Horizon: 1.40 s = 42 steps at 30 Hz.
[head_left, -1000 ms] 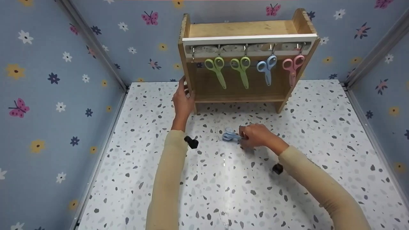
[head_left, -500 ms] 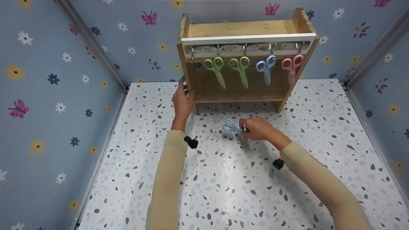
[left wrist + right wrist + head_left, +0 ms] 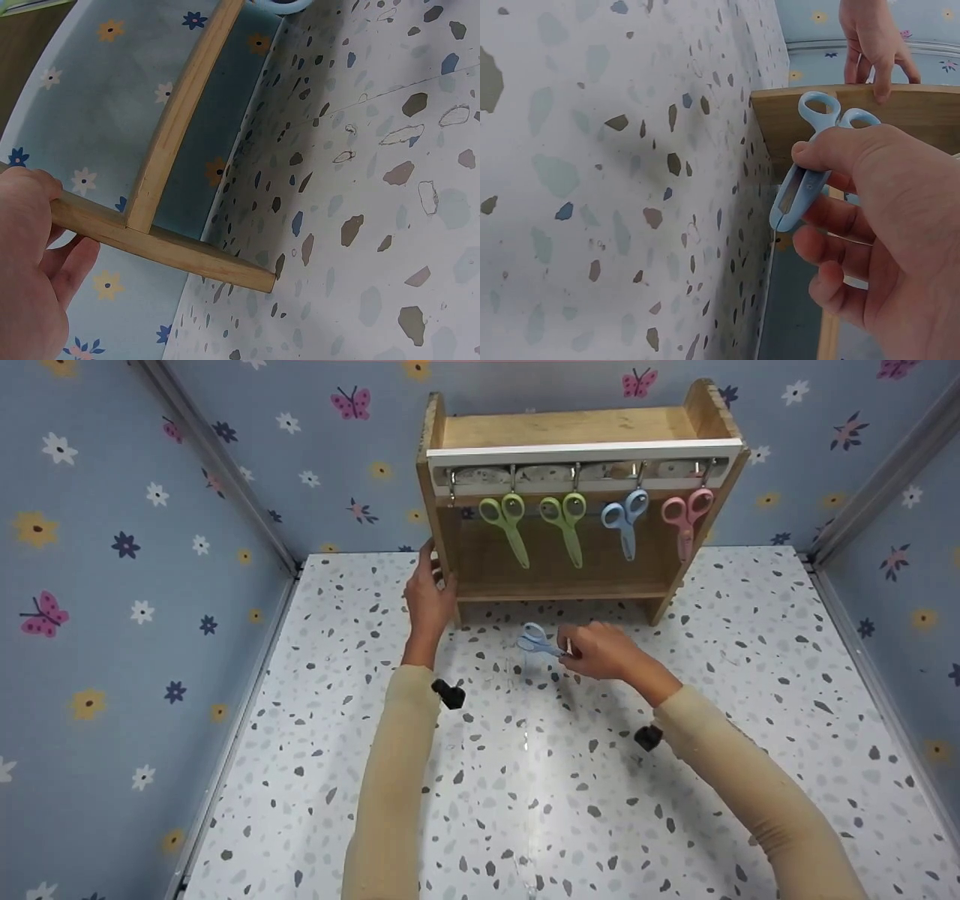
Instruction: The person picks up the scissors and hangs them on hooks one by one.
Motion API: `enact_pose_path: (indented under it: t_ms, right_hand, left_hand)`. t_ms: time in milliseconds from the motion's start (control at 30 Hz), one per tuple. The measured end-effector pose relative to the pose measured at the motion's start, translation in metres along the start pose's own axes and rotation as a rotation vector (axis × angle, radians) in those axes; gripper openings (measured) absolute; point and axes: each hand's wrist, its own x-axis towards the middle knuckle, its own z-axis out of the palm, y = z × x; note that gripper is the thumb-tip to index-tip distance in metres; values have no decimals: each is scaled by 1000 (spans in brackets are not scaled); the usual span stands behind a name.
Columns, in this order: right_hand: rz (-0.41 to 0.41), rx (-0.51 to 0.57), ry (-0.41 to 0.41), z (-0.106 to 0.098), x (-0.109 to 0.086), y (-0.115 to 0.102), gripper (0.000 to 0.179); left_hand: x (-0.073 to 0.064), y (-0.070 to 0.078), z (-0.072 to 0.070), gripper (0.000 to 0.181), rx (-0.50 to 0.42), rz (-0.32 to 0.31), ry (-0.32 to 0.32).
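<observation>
My left hand (image 3: pixel 429 594) grips the left side panel of the wooden rack (image 3: pixel 562 594), thumb on the front edge and fingers behind. In the left wrist view the same hand (image 3: pixel 34 255) holds the panel's wooden edge (image 3: pixel 169 249). My right hand (image 3: pixel 604 651) pinches light blue scissors (image 3: pixel 535 641) by the blade end, handles pointing left, over the table in front of the rack. The right wrist view shows thumb and fingers on the blades of the scissors (image 3: pixel 808 180), both finger loops free.
Two green scissors (image 3: pixel 512 529) (image 3: pixel 568 526), one blue pair (image 3: pixel 627 523) and one pink pair (image 3: pixel 686 521) hang from the rack's hooks. The leftmost hook (image 3: pixel 452 487) carries nothing. Flowered walls (image 3: pixel 150 660) flank the speckled table (image 3: pixel 330 780).
My right hand has lifted the blue scissors off the table and moved them toward the rack, handles tilting up. The left hand has stayed on the panel.
</observation>
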Motion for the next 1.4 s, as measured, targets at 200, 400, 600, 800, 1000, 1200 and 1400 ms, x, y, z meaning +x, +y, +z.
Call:
enact_pose_path:
  t_ms: [200,400,600,800,1000,1200,1400]
  right_hand:
    - [-15,-3,48,-5,3,-6,16]
    - [-5,2,67,-9,7,-10,16]
    - [-5,15,83,-16,13,-13,18]
    - [-19,32,102,-22,16,-18,18]
    - [1,34,97,-27,19,-24,20]
    - [-42,27,140,-32,23,-30,19]
    - [-64,33,185,-40,29,-37,17]
  left_hand:
    - [1,0,0,66,-9,-3,-4]
    - [1,-2,0,66,-16,3,-3]
    - [1,-1,0,66,-15,11,2]
    - [1,0,0,67,-7,5,2]
    - [1,0,1,67,-1,-17,-9]
    - [0,0,0,67,3,-27,-17]
    - [1,0,-1,66,1,-9,-15]
